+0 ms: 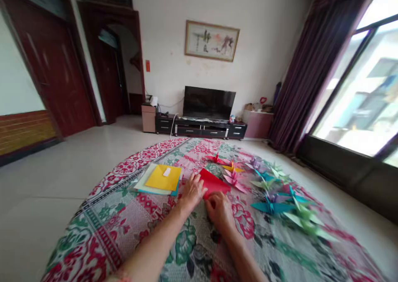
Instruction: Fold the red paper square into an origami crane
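head view: red paper (215, 183) lies on the patterned tablecloth (185, 242), between stacked sheets (161, 182) and paper birds (271, 207). step in hand judged as folding; next move likely calls for aligned edges and firm pressure. left hand (193, 189): fingers slightly apart, resting on the paper's left side. right hand (219, 210): fingers curled at the near edge; pinch cannot be confirmed.

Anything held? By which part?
Flat red paper sheet: left hand at its left edge, right hand at its near edge; gripped or merely pressed, can't tell.
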Demonstrator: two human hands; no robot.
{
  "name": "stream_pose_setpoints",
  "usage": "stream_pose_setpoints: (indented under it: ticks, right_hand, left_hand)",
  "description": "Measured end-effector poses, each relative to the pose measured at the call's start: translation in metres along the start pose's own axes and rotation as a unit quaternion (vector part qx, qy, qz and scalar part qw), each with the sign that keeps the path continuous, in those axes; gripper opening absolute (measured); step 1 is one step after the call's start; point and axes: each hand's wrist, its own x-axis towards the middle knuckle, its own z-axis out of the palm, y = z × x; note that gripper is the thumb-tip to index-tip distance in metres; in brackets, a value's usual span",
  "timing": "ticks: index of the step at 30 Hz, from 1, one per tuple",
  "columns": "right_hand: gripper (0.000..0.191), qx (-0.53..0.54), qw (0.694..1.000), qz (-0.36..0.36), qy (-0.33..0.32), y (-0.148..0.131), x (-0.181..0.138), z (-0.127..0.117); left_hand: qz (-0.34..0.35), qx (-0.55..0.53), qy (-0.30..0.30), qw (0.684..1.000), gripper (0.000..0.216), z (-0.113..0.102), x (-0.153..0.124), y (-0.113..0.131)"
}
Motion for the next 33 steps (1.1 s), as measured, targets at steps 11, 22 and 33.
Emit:
stream_pose_setpoints:
  ticks: [11,22,33]
  right_hand:
    - [0.019,0.11,0.985,-0.034,-0.13,0.02,-0.004,-0.027]
    - [0.036,0.073,0.969,-0.047,-0.232,0.025,-0.008,-0.046]
    - [0.047,0.08,0.965,-0.046,-0.245,0.033,-0.009,-0.047]
  left_hand:
    - [0.051,-0.07,-0.003,0.996,0.025,-0.002,-0.004,-0.002]
    - [0.043,-0.101,-0.105,0.988,0.05,-0.012,-0.01,-0.012]
    - [0.035,-0.091,-0.222,0.97,0.065,-0.023,-0.012,-0.013]
